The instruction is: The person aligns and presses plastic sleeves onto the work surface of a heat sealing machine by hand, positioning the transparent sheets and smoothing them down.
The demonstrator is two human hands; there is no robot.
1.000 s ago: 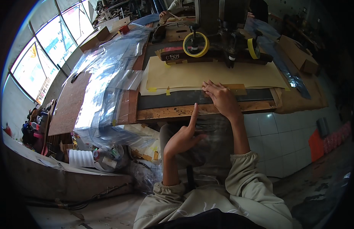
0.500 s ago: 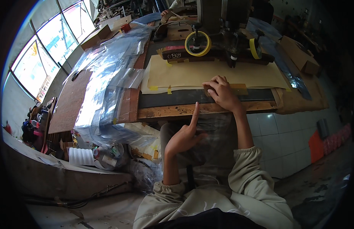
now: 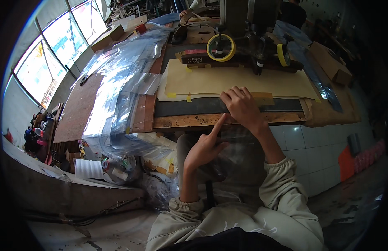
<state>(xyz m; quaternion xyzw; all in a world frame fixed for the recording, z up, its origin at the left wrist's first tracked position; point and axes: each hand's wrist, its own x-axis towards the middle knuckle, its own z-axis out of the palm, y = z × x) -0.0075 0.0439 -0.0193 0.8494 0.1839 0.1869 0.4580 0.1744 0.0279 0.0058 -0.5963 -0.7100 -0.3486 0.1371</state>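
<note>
My right hand (image 3: 243, 107) rests at the near edge of a tan sheet (image 3: 231, 81), back of the hand up, fingers bent and close together. Whatever may be under its fingertips is hidden. Just right of these fingers a strip of brown tape (image 3: 263, 98) lies along the sheet's edge. My left hand (image 3: 203, 149) is lower and to the left, its index finger stretched toward the wooden front edge (image 3: 185, 121) of the bench and its thumb apart. That hand holds nothing I can see. Its index fingertip comes close to my right hand's heel.
A dark press machine (image 3: 244, 25) with a yellow-rimmed wheel (image 3: 221, 47) stands over the sheet's far side. Clear plastic sheets (image 3: 118, 83) cover the left side. A cardboard box (image 3: 330, 62) sits at right. Another person's hand (image 3: 185, 13) shows at the far end.
My right hand has turned and come slightly nearer, hiding the brown piece at its fingers. My left index fingertip has shifted right along the wooden edge, closer to the right hand.
</note>
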